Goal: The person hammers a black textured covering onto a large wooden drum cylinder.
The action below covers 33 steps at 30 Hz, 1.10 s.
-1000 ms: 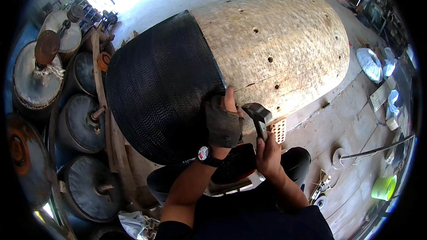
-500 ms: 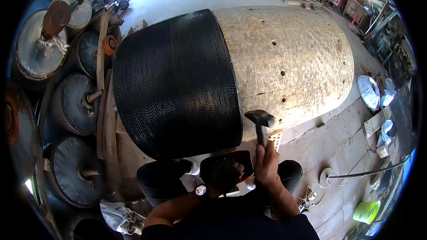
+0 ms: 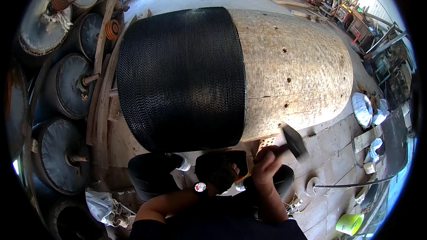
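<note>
My right hand (image 3: 265, 169) grips a hammer (image 3: 293, 141) by its handle, its dark head raised and slightly blurred in front of the drum's bare end. My left hand (image 3: 222, 178), in a dark glove with bare fingertips, reaches into a dark open box (image 3: 240, 154) between my knees. Its fingers look curled; whatever they hold is hidden in shadow. Before me lies a large drum, its left part wrapped in black ribbed covering (image 3: 182, 80) and its right part bare, pale wood (image 3: 311, 66) with several dark holes.
Several smaller drums (image 3: 62, 155) with shafts stand stacked at the left, beside long wooden boards (image 3: 104, 120). On the right are a white plastic-wrapped bundle (image 3: 362, 109), a cable (image 3: 347, 184) and a lime-green bucket (image 3: 349, 224). A crumpled pale cloth (image 3: 104, 206) lies at the lower left.
The hammer has swung right and turned over, with my right hand tilting along. My left hand stays at the box. The whole view has shifted slightly.
</note>
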### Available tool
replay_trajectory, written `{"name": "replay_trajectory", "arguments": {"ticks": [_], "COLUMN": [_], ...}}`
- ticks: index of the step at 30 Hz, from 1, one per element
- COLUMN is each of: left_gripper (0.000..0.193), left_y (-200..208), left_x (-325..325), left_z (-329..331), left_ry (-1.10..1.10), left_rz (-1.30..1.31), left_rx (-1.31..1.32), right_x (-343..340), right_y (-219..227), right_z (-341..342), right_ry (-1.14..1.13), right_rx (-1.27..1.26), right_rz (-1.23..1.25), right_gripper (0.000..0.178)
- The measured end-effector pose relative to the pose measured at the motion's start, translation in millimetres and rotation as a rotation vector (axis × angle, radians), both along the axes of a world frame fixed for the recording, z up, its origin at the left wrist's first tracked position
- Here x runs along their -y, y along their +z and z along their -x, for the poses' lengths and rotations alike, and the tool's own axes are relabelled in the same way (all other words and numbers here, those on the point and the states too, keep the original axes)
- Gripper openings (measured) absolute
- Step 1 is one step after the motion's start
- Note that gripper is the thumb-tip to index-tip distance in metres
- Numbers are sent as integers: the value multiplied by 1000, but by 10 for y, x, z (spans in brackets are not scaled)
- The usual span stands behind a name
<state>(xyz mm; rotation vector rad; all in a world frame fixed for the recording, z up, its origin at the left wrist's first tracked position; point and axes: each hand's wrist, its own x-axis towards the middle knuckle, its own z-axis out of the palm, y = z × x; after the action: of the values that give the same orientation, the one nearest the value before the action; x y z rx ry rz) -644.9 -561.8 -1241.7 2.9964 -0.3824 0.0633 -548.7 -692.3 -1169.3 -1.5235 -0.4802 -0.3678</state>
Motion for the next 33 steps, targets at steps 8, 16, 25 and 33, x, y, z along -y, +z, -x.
{"name": "replay_trajectory", "arguments": {"ticks": [8, 16, 25, 33], "left_gripper": [31, 32, 43, 36], "left_y": [137, 1417, 1832, 1928], "left_x": [-135, -788, -1283, -1233], "left_z": [90, -556, -931, -945], "left_ry": [-15, -2, 36, 51], "left_rz": [73, 215, 14, -60], "left_rx": [448, 1000, 1163, 1148], "right_x": [36, 26, -69, -138], "right_y": [315, 71, -87, 52], "right_z": [164, 35, -174, -107], "right_ry": [-9, -6, -11, -56], "right_rx": [-30, -24, -119, -139], "right_rz": [129, 464, 453, 555], "right_gripper": [26, 14, 13, 11]}}
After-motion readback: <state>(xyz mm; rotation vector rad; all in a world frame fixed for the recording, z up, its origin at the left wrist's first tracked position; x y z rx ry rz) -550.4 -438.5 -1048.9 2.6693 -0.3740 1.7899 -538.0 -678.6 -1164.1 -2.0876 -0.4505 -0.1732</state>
